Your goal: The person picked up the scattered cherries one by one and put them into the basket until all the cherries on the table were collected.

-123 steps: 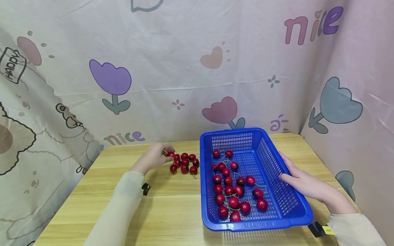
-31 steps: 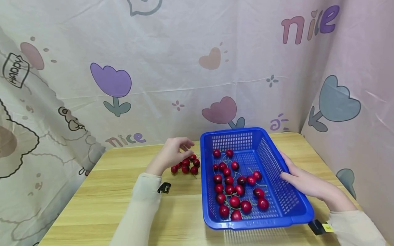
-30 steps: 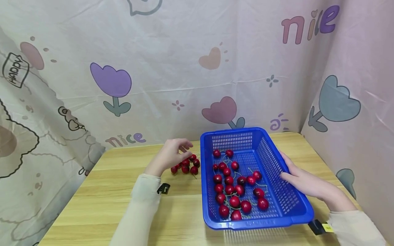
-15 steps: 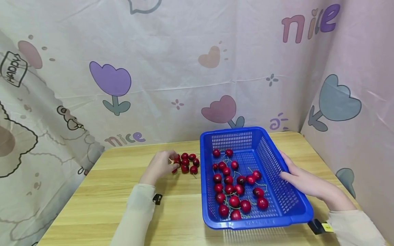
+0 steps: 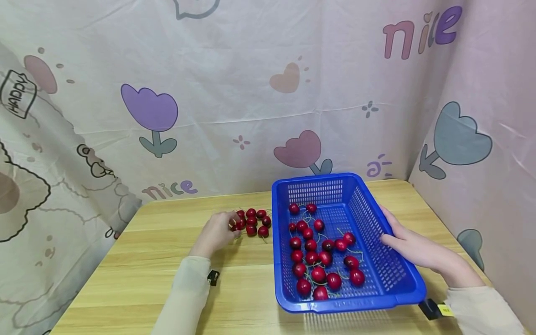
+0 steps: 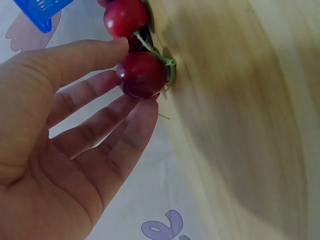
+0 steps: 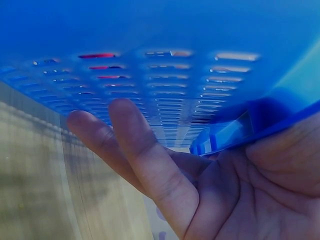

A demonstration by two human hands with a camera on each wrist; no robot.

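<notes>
My left hand (image 5: 215, 232) is at the left edge of a small group of red cherries (image 5: 251, 221) on the wooden table. In the left wrist view, its thumb and fingertips pinch one dark red cherry (image 6: 142, 75) with a green stem, and another cherry (image 6: 126, 17) sits just beyond. My right hand (image 5: 412, 244) grips the right side of a blue plastic basket (image 5: 349, 304), thumb over the rim. In the right wrist view, its fingers (image 7: 132, 130) spread beneath the slotted wall. Inside the basket, several stemmed cherries (image 5: 318, 274) lie mostly toward the left and near side.
The basket stands close to the right of the loose cherries. Bare wooden table (image 5: 138, 260) stretches out on the left. A printed curtain (image 5: 230, 93) hangs along the back and sides.
The basket has gained a cherry near its right middle. My left hand has come back from above the pile, down and left, and now pinches another cherry. The right hand stays put.
</notes>
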